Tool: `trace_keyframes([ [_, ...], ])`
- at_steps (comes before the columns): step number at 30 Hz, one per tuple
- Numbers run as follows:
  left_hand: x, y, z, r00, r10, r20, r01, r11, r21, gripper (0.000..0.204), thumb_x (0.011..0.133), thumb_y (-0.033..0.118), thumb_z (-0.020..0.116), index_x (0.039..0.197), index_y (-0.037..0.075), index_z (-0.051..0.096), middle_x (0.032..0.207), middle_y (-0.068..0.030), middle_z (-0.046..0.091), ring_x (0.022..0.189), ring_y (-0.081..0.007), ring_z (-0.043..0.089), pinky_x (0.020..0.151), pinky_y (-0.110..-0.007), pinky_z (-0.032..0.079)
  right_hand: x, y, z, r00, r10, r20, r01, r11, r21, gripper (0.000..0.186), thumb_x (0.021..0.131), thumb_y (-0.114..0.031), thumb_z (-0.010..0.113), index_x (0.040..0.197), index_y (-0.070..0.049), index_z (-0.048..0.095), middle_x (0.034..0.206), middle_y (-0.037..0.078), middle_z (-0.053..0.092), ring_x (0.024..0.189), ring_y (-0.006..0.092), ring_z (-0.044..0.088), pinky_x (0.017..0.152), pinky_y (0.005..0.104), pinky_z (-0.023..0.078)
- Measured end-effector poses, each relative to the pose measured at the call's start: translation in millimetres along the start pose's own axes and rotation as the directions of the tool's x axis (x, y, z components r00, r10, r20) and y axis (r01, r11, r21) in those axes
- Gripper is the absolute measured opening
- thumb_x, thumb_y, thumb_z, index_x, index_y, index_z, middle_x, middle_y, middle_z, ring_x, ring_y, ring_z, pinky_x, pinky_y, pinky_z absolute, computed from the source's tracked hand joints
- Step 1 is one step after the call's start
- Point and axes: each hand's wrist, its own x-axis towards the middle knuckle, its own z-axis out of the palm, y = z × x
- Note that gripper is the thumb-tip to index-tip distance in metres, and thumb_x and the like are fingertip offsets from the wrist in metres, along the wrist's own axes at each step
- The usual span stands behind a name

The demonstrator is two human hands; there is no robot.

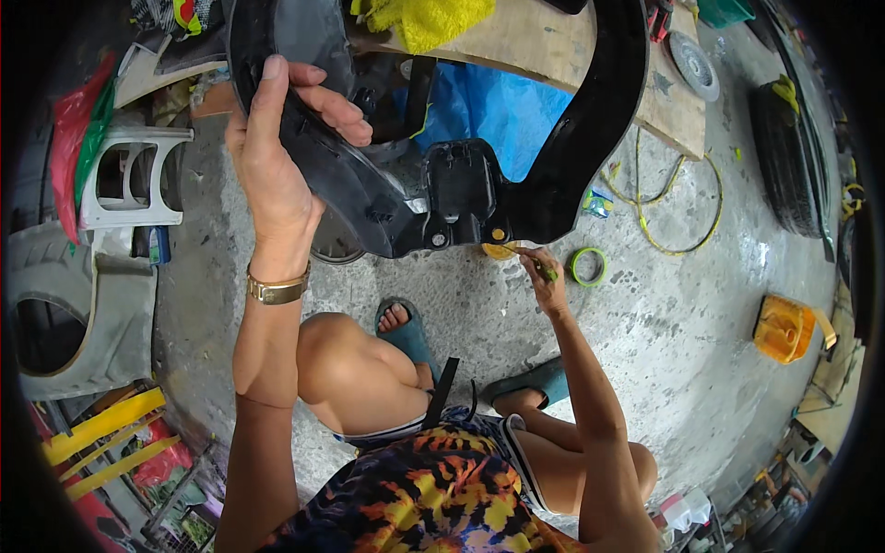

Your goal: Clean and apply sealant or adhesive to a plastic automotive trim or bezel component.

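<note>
A large black plastic vehicle panel [572, 138], roughly U-shaped, is held up in front of me. My left hand [281, 143] grips its left arm, with the thumb on the outer side and the fingers reaching over into the opening. A boxy middle section [458, 184] joins the two arms, with two round holes along its lower edge. Pinched in my right hand [546, 279] is a thin tool [548, 274] with a yellow-green handle; whether it is a screwdriver cannot be made out. Its tip points at the right hole, which looks orange-yellow inside.
Behind the panel stands a wooden bench [535, 37] with a yellow cloth [433, 20]. A green tape roll [587, 267], a coiled hose [682, 247], a tyre [784, 161] and an orange container [785, 329] lie on the right. At left are a white plastic stool [129, 180] and a grey body panel [120, 313].
</note>
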Motion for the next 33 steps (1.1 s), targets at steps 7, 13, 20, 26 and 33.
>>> trace_keyframes([
  [7,0,0,4,1.0,0.022,0.018,-0.021,1.0,-0.023,0.037,0.099,0.035,0.051,0.094,-0.002,0.056,0.064,-0.0139,0.062,0.053,-0.0227,0.061,0.054,-0.033,0.051,14,3,-5,1.0,-0.009,0.003,0.009,1.0,0.017,0.024,0.094,-0.02,0.061,0.106,0.0,0.068,0.084,0.013,0.062,0.078,0.0217,0.058,0.073,0.0317,0.044],
  [13,-8,6,11,0.999,0.038,0.008,-0.037,0.999,-0.036,0.037,0.099,0.035,0.052,0.093,-0.001,0.055,0.064,-0.0131,0.062,0.052,-0.021,0.06,0.052,-0.031,0.05,3,13,-4,0.966,0.25,0.073,-0.26,0.929,0.263,0.027,0.095,-0.026,0.06,0.102,-0.002,0.07,0.077,0.001,0.061,0.066,0.0092,0.051,0.061,0.0259,0.041],
  [20,-16,7,13,0.992,0.128,0.006,-0.128,0.99,0.051,0.035,0.1,0.034,0.05,0.093,0.0,0.054,0.061,-0.0118,0.061,0.052,-0.0201,0.059,0.052,-0.031,0.049,20,-41,-79,0.903,0.365,0.228,-0.426,0.684,0.593,0.021,0.095,-0.02,0.058,0.094,-0.001,0.066,0.066,-0.002,0.051,0.057,0.0087,0.046,0.054,0.023,0.037],
  [26,-27,10,21,0.996,0.067,0.053,-0.072,0.993,0.097,0.034,0.099,0.03,0.054,0.086,-0.001,0.057,0.058,-0.01,0.063,0.049,-0.015,0.059,0.052,-0.026,0.047,-11,-164,-154,0.954,0.235,0.185,-0.298,0.691,0.659,0.019,0.095,-0.02,0.057,0.09,-0.002,0.06,0.069,0.007,0.062,0.059,0.0129,0.056,0.051,0.0244,0.04],
  [33,-35,10,43,0.992,0.003,0.127,-0.012,0.998,0.069,0.031,0.099,0.028,0.055,0.086,0.0,0.057,0.057,-0.0085,0.062,0.047,-0.0131,0.058,0.048,-0.023,0.046,-35,-251,-168,0.986,0.139,-0.089,-0.023,0.647,0.762,0.022,0.098,-0.026,0.055,0.091,-0.005,0.058,0.062,0.002,0.058,0.047,0.0059,0.045,0.043,0.0193,0.032],
])
